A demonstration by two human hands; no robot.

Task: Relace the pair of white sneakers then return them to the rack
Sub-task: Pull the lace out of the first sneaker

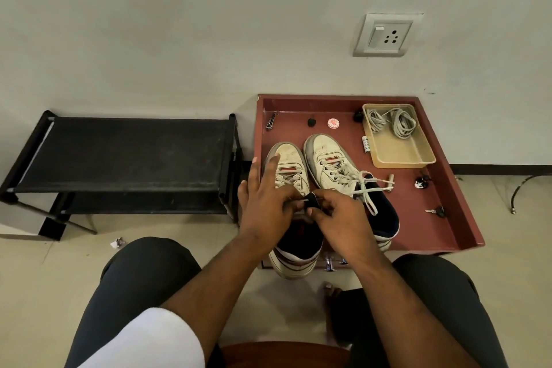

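From the head camera, a red-brown tray (pixel 442 218) sits on the floor against the wall, and everything else is placed from it. Two white sneakers stand side by side in its near left part, toes toward the wall. The left sneaker (pixel 288 176) hangs its heel over the tray's near edge; the right sneaker (pixel 334 167) is laced, its tied white lace (pixel 369 188) trailing toward the tray's middle. Over the left sneaker's tongue the two hands meet. The left hand (pixel 265 206) has its index finger stretched along the shoe's toe while thumb and other fingers pinch at the lace ends. The right hand (pixel 337 218) has curled fingers pinching a small dark piece at the tongue's top; what exactly it holds I cannot tell. In the tray's far right corner a beige plastic bin (pixel 415 158) holds coiled spare laces (pixel 391 122). Left of the tray stands a black shoe rack (pixel 125 152). Above the tray, on the wall, is a switch socket (pixel 385 36).
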